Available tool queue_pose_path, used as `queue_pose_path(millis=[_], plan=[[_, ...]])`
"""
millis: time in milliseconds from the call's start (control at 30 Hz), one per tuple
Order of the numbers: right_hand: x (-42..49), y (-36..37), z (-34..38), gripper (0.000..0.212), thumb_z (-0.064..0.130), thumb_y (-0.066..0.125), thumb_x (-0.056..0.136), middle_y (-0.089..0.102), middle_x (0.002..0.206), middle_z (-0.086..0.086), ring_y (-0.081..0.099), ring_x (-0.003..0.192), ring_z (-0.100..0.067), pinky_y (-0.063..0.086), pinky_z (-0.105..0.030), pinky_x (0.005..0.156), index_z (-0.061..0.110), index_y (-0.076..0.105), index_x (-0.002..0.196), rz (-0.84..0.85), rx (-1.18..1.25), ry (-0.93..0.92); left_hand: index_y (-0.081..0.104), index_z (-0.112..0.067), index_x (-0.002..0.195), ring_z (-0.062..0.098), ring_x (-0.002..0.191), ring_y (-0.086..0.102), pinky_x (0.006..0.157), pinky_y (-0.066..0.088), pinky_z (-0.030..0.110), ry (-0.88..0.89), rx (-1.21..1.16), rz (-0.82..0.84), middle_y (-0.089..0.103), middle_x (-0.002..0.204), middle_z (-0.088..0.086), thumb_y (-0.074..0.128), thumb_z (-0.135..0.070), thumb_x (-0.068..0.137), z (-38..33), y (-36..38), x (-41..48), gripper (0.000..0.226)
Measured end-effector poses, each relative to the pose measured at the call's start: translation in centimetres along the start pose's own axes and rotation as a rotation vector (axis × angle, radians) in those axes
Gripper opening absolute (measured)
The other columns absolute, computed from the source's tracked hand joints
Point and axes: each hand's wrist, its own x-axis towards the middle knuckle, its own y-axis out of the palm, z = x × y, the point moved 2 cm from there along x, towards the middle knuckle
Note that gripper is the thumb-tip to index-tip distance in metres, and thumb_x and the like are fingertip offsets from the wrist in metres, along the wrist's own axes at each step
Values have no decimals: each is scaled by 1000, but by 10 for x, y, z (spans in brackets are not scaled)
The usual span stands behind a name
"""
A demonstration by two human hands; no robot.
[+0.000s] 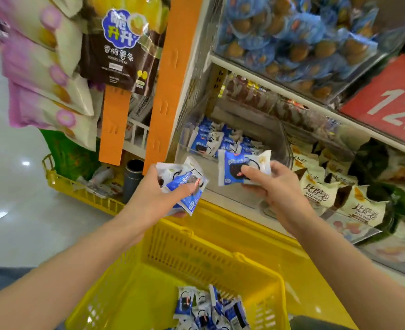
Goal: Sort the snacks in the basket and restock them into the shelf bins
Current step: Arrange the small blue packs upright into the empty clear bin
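**RESTOCK STATUS: BLUE-AND-WHITE PACKETS, BASKET TO BIN**

**Grip state.** The right hand [268, 186] pinches a single blue-and-white packet [239, 166] between thumb and fingers. The grip is narrow and the packet sits just in front of the target bin. The left hand [158, 194] is curled round a small bunch of packets [184, 186] of the same type. They overlap, so the count cannot be read.

**Target.** The clear bin [280, 139] sits on the lower shelf, directly beyond both hands. It holds packets of the matching design, which marks it as the correct compartment. The fill looks shallow, with room toward the rear.

**Source.** The yellow basket [196, 253] stands below the forearms. A pile of identical packets [211, 308] lies inside it. The bottom edge of the view cuts the pile, so its full extent is unknown.

**Surroundings.** Right of the target is a bin of beige packets [325, 196]. Above are blue-wrapped round snacks [291, 39] and a red price sign [391, 96]. A second basket [63, 181] stands on the floor to the left.

**Progress (judged).** Mid-task. The bin is partly stocked, both handfuls are at the bin but not yet released, and the basket pile is left to move. Expect several more transfers.
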Motion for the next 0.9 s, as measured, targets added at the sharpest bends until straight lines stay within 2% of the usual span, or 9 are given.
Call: queue_pose_path(millis=[100,200,267,400,500,567,667,767,900], plan=[[33,-2,12,41,42,74,72,65,96,0,61,86,-15,48,-27,69,18,59,102,-173,-153,-126,49,-33,96,3,68,69,47,51,18,29,-60,-99,67,93,-2,77,-30,67,-8,-9,9,41],[77,5,15,49,36,76,74,59,99,3,59,84,-11,44,-21,62,17,49,110,-210,-263,-108,46,-33,91,-7,60,64,40,44,10,44,-79,-154,62,89,-7,75,-28,73,-13,-15,18,34],[106,14,12,48,33,77,74,58,104,-2,59,79,-12,44,-21,57,18,50,111,-182,-391,-84,46,-31,94,-9,60,63,41,44,10,35,-84,-165,61,91,-8,74,-28,74,-13,-17,22,35],[149,37,3,38,32,75,76,57,81,4,52,60,-6,36,-17,46,17,52,102,-25,-688,-158,46,-25,110,4,69,69,49,53,19,6,-106,-161,63,97,-5,74,-26,75,-13,-18,33,46],[172,56,-5,38,27,77,75,58,94,2,56,81,-13,44,-24,65,9,55,101,113,-783,-200,46,-25,112,9,73,69,53,56,23,-7,-115,-176,64,96,-5,75,-25,74,-15,-22,41,47],[184,67,-10,39,26,77,75,55,102,0,52,93,-15,43,-28,77,9,56,104,186,-907,-235,47,-23,114,10,74,69,54,57,25,-17,-131,-191,65,97,-3,75,-24,74,-16,-24,46,48],[195,79,-12,35,24,75,78,53,96,1,49,89,-13,38,-22,70,8,57,103,186,-946,-295,47,-23,114,12,74,69,49,55,22,-37,-143,-200,64,97,-2,75,-24,74,-16,-26,50,48],[199,87,-15,27,23,74,78,51,85,2,48,80,-15,34,-18,55,13,52,90,205,-966,-333,46,-26,113,12,75,68,47,52,19,-43,-132,-198,63,97,-3,75,-27,73,-17,-27,53,50],[201,88,-19,27,28,72,80,52,86,1,49,80,-17,35,-26,60,18,49,90,206,-1061,-346,45,-26,116,14,79,67,48,54,20,-47,-121,-198,62,100,-3,74,-27,73,-20,-27,54,51]])
